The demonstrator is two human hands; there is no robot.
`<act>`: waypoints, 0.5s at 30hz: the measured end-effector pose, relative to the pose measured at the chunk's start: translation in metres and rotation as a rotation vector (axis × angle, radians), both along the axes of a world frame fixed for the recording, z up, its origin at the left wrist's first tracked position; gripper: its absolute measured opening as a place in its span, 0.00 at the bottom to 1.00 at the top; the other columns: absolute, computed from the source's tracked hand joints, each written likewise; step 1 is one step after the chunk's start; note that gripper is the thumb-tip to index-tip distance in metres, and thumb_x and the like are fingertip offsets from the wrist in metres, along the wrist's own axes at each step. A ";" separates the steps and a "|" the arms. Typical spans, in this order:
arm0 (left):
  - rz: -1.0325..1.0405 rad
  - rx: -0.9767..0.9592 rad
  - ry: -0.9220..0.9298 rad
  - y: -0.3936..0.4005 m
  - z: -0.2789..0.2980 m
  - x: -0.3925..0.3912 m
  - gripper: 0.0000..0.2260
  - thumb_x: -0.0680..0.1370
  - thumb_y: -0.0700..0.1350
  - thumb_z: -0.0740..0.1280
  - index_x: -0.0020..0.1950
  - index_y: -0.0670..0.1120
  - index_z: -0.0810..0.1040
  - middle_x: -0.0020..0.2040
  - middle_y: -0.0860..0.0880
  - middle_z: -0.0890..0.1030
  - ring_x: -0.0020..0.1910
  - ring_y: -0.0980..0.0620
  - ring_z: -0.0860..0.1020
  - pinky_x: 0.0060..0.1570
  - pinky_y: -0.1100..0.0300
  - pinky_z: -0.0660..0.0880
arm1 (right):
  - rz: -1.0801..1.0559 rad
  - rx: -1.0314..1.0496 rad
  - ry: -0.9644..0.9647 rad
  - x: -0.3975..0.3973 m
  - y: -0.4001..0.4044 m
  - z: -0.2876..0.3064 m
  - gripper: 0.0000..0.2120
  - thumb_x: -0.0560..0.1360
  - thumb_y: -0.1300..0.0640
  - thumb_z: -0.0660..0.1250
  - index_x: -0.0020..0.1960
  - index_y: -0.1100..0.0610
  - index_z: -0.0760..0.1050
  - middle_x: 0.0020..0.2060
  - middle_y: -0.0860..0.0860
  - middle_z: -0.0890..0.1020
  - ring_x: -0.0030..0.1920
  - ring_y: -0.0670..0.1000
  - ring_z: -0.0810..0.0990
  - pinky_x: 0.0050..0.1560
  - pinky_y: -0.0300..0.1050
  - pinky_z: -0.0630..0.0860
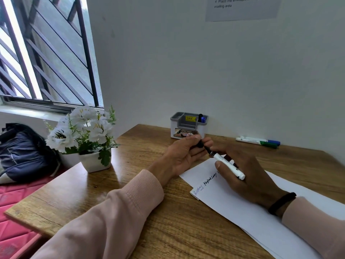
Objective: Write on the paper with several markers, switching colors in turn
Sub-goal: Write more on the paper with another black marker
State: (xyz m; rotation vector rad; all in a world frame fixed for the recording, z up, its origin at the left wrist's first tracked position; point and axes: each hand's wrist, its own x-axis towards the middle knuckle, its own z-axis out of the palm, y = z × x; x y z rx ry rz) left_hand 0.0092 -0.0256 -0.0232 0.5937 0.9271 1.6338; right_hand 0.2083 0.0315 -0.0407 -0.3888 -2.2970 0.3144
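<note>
Risk: we grip white black-tipped marker (226,165) in right hand (248,176), left hand (183,154) pinching black cap (200,145); bare nib could smear white paper (242,202).

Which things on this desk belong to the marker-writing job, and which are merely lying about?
Belonging to the job:
black marker in the right hand
its cap pinched by the left hand
paper
green and blue markers by the wall
markers in the organizer

Just lying about:
flower pot
backpack
notice on the wall
</note>
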 end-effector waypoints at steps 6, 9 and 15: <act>0.018 -0.015 0.014 0.000 -0.001 -0.001 0.13 0.82 0.40 0.66 0.65 0.36 0.76 0.61 0.36 0.83 0.59 0.43 0.83 0.59 0.52 0.81 | -0.017 -0.022 -0.018 -0.001 -0.002 -0.003 0.17 0.78 0.45 0.65 0.66 0.44 0.75 0.53 0.36 0.82 0.47 0.44 0.81 0.44 0.46 0.78; 0.012 -0.019 0.003 0.000 -0.001 -0.001 0.16 0.82 0.40 0.66 0.68 0.35 0.74 0.61 0.36 0.83 0.61 0.42 0.82 0.63 0.50 0.79 | -0.031 -0.007 -0.043 -0.003 0.000 -0.003 0.17 0.79 0.45 0.65 0.67 0.43 0.75 0.52 0.36 0.82 0.47 0.43 0.80 0.43 0.40 0.75; -0.086 -0.013 0.134 0.001 -0.002 0.002 0.10 0.82 0.44 0.67 0.60 0.39 0.79 0.57 0.40 0.85 0.58 0.42 0.84 0.66 0.45 0.76 | -0.066 0.005 -0.054 -0.003 0.005 -0.007 0.18 0.79 0.42 0.62 0.68 0.44 0.73 0.50 0.40 0.82 0.44 0.42 0.79 0.42 0.30 0.70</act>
